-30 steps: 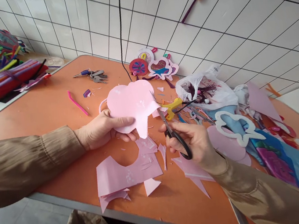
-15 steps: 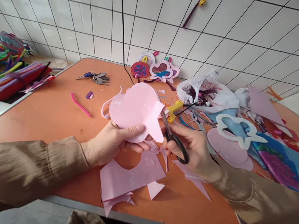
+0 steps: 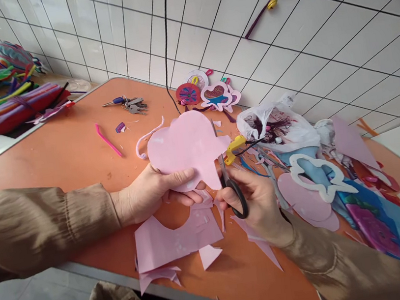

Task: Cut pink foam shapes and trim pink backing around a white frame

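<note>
My left hand (image 3: 163, 185) pinches a pink foam sheet cutout (image 3: 188, 146) by its lower edge, thumb on top and fingers beneath. The cutout has rounded lobes at the top and pointed tips at the lower right. Black-handled scissors (image 3: 237, 199) are in my right hand (image 3: 257, 199), blades pointing up along the cutout's right edge. Part of the blades is hidden by the cutout. Beneath my hands lie a larger pink offcut (image 3: 175, 240) with a curved notch and a small pink scrap (image 3: 210, 256).
A yellow glue gun (image 3: 235, 149) lies just beyond the scissors. Farther off are keys (image 3: 136, 105), a pink stick (image 3: 108, 140) and a white plastic bag (image 3: 289, 125). A white cloud-star frame (image 3: 306, 165) sits at right. Pipe cleaners (image 3: 12, 112) are piled at left.
The flap at the cutout's right side, folded up before, now lies flat as a pointed tip. The scissors have shifted slightly and my left hand keeps its hold.
</note>
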Motion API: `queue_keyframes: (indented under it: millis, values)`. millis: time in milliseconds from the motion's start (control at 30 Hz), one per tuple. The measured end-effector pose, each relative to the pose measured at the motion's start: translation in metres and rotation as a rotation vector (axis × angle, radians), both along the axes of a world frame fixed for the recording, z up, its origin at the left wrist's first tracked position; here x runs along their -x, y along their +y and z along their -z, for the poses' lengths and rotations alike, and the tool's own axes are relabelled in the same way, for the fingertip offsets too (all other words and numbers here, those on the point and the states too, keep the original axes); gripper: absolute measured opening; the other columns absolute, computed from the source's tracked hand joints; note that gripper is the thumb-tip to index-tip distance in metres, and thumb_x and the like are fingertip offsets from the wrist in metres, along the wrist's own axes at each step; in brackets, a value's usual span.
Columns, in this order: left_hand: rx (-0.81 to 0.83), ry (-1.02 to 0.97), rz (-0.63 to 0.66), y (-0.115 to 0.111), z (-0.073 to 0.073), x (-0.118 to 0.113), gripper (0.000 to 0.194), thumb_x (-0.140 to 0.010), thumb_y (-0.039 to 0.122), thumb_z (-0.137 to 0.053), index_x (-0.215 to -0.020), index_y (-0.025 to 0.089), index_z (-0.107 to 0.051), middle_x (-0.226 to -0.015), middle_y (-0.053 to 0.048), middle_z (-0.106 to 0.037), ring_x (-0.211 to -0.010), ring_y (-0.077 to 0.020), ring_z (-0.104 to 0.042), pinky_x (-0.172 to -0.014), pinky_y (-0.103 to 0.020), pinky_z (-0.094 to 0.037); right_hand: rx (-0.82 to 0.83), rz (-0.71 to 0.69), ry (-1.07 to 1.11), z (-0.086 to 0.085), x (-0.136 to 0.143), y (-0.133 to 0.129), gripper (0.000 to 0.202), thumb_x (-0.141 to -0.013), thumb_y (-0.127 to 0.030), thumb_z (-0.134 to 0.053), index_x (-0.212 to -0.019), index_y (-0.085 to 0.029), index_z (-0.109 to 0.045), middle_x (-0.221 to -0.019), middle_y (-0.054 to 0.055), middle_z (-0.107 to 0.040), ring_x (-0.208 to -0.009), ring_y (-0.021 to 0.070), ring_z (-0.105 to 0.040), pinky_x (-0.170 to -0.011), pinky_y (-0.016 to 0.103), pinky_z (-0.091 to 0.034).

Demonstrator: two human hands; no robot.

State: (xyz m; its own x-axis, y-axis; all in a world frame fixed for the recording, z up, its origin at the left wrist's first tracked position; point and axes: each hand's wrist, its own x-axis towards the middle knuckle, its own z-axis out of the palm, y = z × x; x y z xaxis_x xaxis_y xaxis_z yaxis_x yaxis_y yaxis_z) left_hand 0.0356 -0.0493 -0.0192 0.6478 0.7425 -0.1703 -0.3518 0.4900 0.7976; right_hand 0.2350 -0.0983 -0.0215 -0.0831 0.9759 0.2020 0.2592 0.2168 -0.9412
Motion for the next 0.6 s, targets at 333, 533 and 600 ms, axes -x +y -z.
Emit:
queue_keyframes:
  millis: [333, 533, 600]
  values:
    - [-0.081, 0.066, -0.02, 0.012, 0.002, 0.006, 0.034, -0.069, 0.039, -0.092, -0.075, 0.009, -0.077, -0.071, -0.007, -0.077, -0.05, -0.0118, -0.069, -0.049, -0.017, -0.059, -0.062, -0.039, 0.149, 0.011, -0.019, 0.007, 0.043, -0.087, -0.059, -0.07, -0.103, -0.02, -0.066, -0.067, 0.0, -0.065, -0.053, 0.0128, -0.063, -0.05, 0.025, -0.051]
    - [-0.239, 0.152, -0.025, 0.03, -0.003, 0.015, 0.031, -0.071, 0.036, -0.089, -0.066, 0.008, -0.076, -0.061, -0.008, -0.074, -0.046, -0.0121, -0.066, -0.046, -0.017, -0.056, -0.064, -0.192, 0.134, 0.003, -0.043, 0.014, 0.042, -0.089, -0.06, -0.065, -0.104, -0.021, -0.067, -0.074, 0.002, -0.064, -0.06, 0.0153, -0.061, -0.057, 0.03, -0.051]
    - [-0.27, 0.145, -0.045, 0.034, -0.004, 0.017, 0.028, -0.072, 0.034, -0.089, -0.067, 0.009, -0.076, -0.061, -0.007, -0.074, -0.045, -0.0124, -0.066, -0.044, -0.018, -0.055, -0.085, -0.151, 0.148, 0.003, -0.047, 0.018, 0.041, -0.087, -0.06, -0.066, -0.1, -0.021, -0.067, -0.071, 0.002, -0.063, -0.059, 0.0153, -0.06, -0.054, 0.029, -0.048]
